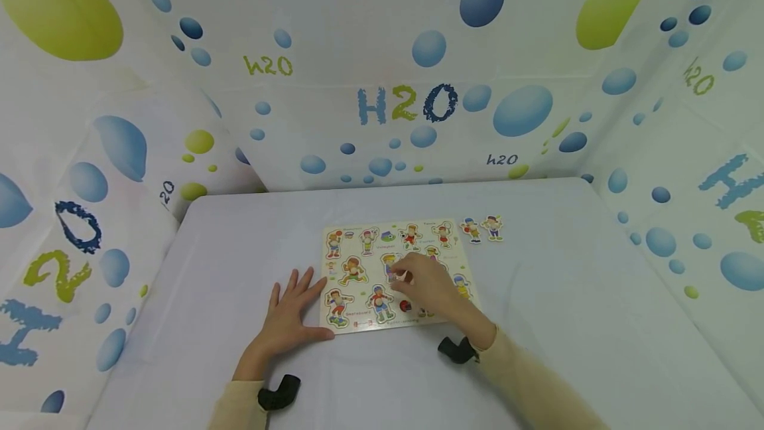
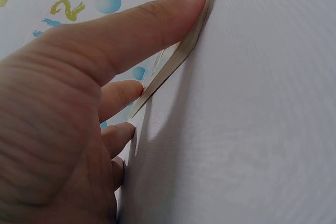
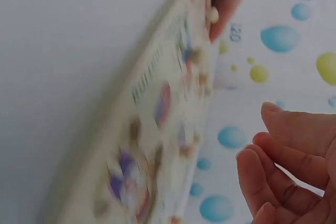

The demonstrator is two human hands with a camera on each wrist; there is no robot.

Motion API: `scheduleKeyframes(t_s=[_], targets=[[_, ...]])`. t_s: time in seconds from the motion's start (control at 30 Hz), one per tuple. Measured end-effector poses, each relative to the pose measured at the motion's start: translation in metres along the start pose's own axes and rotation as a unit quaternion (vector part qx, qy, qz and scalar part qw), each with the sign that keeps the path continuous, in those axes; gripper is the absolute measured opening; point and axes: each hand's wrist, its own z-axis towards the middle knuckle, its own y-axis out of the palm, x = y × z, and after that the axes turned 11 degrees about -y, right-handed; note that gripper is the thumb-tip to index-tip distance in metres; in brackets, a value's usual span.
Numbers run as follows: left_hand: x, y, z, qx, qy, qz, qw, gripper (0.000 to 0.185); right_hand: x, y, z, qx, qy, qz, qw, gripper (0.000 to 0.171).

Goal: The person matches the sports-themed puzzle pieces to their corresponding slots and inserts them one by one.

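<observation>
From the head view, a puzzle board [image 1: 394, 274] lies mid-table; the left hand [image 1: 290, 319] rests flat, fingers spread, against its left edge, while the right hand [image 1: 431, 285] hovers over the board's middle, fingertips pinching a small piece [image 1: 390, 269]. Two loose pieces [image 1: 482, 228] lie just beyond the far right corner. The left wrist view shows the thumb [image 2: 157, 22] pressing the board's edge [image 2: 184, 51]. In the blurred right wrist view, the fingers [image 3: 283, 166] curl loosely beside the board [image 3: 157, 129]; its grip is unseen.
</observation>
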Motion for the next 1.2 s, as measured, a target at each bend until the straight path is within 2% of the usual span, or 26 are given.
scheduleKeyframes(t_s=[0.33, 0.5, 0.6, 0.83, 1.2], targets=[[0.001, -0.002, 0.0, 0.0, 0.002, -0.004, 1.0, 0.105, 0.057, -0.068, 0.001, 0.111, 0.026, -0.024, 0.993, 0.03], [0.0, -0.001, 0.0, -0.001, 0.002, -0.002, 1.0, 0.106, 0.088, -0.096, 0.002, 0.143, 0.053, -0.046, 0.987, 0.032], [0.0, 0.0, 0.0, 0.0, 0.002, -0.001, 1.0, 0.106, 0.107, -0.105, 0.001, 0.14, 0.08, -0.053, 0.985, 0.034], [-0.001, 0.0, 0.0, 0.001, 0.002, -0.004, 1.0, 0.105, 0.146, -0.113, 0.0, 0.091, 0.146, -0.06, 0.983, 0.044], [0.001, 0.0, 0.0, 0.003, 0.001, 0.0, 1.0, 0.105, 0.176, -0.107, -0.002, 0.033, 0.209, -0.062, 0.975, 0.04]])
